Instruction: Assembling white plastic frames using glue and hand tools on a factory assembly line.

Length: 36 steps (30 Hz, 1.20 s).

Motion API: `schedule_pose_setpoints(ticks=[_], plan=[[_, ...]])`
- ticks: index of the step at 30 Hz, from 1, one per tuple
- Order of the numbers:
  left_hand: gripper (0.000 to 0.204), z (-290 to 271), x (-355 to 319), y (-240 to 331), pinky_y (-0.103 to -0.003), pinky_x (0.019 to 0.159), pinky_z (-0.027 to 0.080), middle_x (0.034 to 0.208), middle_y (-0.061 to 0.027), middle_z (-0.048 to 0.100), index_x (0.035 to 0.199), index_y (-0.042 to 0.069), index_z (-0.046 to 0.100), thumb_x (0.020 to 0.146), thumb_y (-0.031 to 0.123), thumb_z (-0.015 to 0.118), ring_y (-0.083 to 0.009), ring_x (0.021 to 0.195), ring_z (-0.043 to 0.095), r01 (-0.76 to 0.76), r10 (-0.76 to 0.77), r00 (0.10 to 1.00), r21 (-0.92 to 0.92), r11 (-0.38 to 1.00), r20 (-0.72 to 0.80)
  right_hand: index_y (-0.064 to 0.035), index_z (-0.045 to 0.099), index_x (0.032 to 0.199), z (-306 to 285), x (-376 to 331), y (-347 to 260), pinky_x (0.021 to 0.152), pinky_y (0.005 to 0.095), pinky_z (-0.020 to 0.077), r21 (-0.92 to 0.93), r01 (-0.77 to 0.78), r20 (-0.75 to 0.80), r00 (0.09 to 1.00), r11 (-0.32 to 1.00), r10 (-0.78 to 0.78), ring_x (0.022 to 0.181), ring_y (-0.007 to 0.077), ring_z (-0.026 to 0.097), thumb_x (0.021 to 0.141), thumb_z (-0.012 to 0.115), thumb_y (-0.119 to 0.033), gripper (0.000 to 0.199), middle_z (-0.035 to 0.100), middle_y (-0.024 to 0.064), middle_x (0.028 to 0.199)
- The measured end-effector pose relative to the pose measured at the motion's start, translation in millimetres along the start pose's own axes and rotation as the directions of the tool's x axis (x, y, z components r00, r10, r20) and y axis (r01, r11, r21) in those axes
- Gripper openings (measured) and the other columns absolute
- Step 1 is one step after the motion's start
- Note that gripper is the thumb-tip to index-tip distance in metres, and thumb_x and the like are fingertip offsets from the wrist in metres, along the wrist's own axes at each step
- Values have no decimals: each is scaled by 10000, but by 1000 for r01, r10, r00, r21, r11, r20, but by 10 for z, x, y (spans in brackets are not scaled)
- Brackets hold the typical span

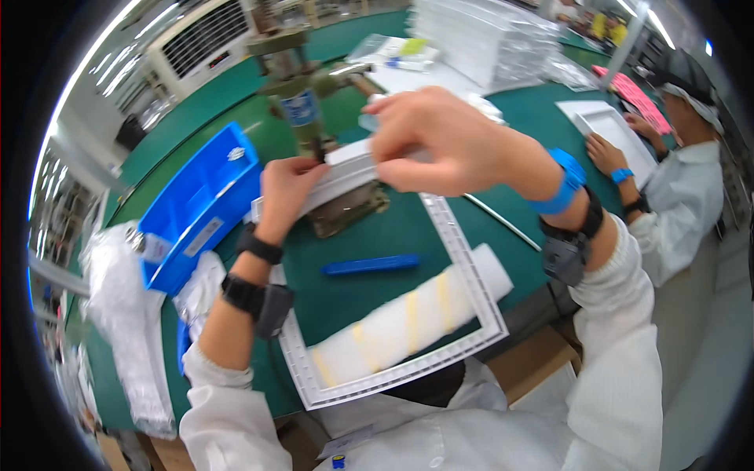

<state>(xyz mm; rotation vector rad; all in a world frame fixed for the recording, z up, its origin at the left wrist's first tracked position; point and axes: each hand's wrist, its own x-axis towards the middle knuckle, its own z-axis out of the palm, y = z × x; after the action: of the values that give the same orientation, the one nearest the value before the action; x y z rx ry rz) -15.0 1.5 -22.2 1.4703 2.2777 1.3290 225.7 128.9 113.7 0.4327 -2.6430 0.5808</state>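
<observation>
A white rectangular plastic frame (pixel 408 375) rests in front of me, its far side under a green hand press (pixel 287 69). My left hand (pixel 289 191) is closed on the frame's far side, thumb and fingertips beside the press's ram. My right hand (pixel 440 141) is raised above the frame's far right part. Its fingers are curled and blurred, close to a pale translucent piece and the press's lever; what they hold, if anything, is unclear. Inside the frame's opening lie a blue pen-shaped tool (pixel 371 265) and a white padded roll (pixel 393 330) with yellow bands.
A blue bin (pixel 228 216) with compartments stands at left, beside clear plastic bags (pixel 126 314). White wrapped parts (pixel 487 43) are stacked at the back. On the right, a co-worker (pixel 683 180) handles a white tray (pixel 620 129) near a pink strip (pixel 638 98).
</observation>
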Motion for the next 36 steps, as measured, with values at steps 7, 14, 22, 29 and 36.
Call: schedule_pose_setpoints(ticks=[7, 14, 22, 29, 36], plan=[[314, -15, -10, 156, -290, 680, 536, 808, -161, 742, 935, -52, 745, 792, 226, 777, -190, 712, 711, 23, -23, 1000, -10, 1000, 3, -71, 647, 629, 190, -67, 27, 734, 350, 446, 6, 79, -161, 984, 997, -77, 496, 244, 408, 697, 529, -86, 137, 423, 42, 483], [307, -16, -39, 157, -296, 682, 537, 808, -166, 740, 928, -48, 747, 789, 225, 776, -196, 701, 709, 17, -17, 1000, 31, 999, -7, -73, 551, 574, 458, -161, 146, 735, 360, 473, -105, 175, -299, 933, 979, -199, 520, 264, 403, 595, 546, -51, 31, 391, 43, 482], [309, 16, -36, 152, -270, 629, 489, 747, -115, 720, 909, -70, 737, 824, 226, 753, -107, 654, 615, -10, 11, 1000, 44, 999, -5, -76, 462, 560, 803, -284, 329, 830, 362, 505, -202, 179, -294, 927, 963, -234, 575, 261, 457, 553, 560, -20, 113, 415, 46, 487], [313, -3, -22, 154, -268, 630, 496, 756, -119, 726, 909, -73, 734, 814, 223, 765, -114, 662, 629, -3, 2, 1000, 26, 1000, 7, -87, 457, 559, 855, -296, 383, 823, 367, 513, -244, 191, -325, 908, 951, -266, 611, 266, 506, 538, 579, -46, 131, 442, 47, 493], [297, 5, -56, 127, -291, 625, 513, 758, -155, 731, 893, -53, 743, 804, 229, 762, -148, 650, 670, -50, 51, 998, 24, 998, -24, -87, 463, 558, 876, -283, 350, 830, 364, 510, -292, 197, -309, 907, 936, -287, 645, 268, 543, 541, 581, -54, 124, 478, 49, 505]])
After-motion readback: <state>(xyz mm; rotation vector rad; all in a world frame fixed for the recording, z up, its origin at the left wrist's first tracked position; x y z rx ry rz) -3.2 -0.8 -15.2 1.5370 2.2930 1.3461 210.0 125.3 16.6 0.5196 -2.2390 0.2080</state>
